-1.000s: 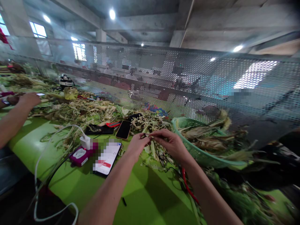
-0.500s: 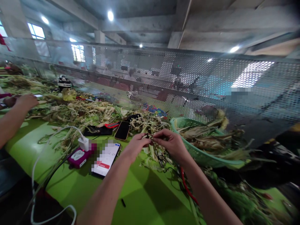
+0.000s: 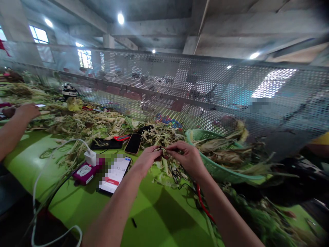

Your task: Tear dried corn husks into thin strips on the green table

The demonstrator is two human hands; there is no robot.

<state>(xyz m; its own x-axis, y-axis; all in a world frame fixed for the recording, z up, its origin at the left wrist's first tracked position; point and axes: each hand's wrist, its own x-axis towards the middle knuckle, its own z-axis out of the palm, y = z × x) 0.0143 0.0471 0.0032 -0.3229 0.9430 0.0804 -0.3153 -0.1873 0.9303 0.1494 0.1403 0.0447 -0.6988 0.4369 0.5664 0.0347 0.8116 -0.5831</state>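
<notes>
My left hand (image 3: 146, 160) and my right hand (image 3: 187, 157) meet above the green table (image 3: 159, 212), fingertips pinched together on a small dark item (image 3: 162, 150) too small to name. They hover over a heap of corn husks (image 3: 161, 137). A green plastic basket (image 3: 218, 169) full of husks sits just right of my right hand. A thin black cable and a red cord (image 3: 203, 202) lie under my right wrist.
A lit phone (image 3: 115, 174), a dark phone (image 3: 134, 143), a magenta power bank (image 3: 83, 172) with a white charger and cable (image 3: 90, 157) lie left of my hands. Another person's arm (image 3: 14, 123) reaches in at far left. A perforated metal screen (image 3: 205, 92) backs the table.
My hands stay pinched together and have barely moved. The view has drifted slightly, shifting everything a little left.
</notes>
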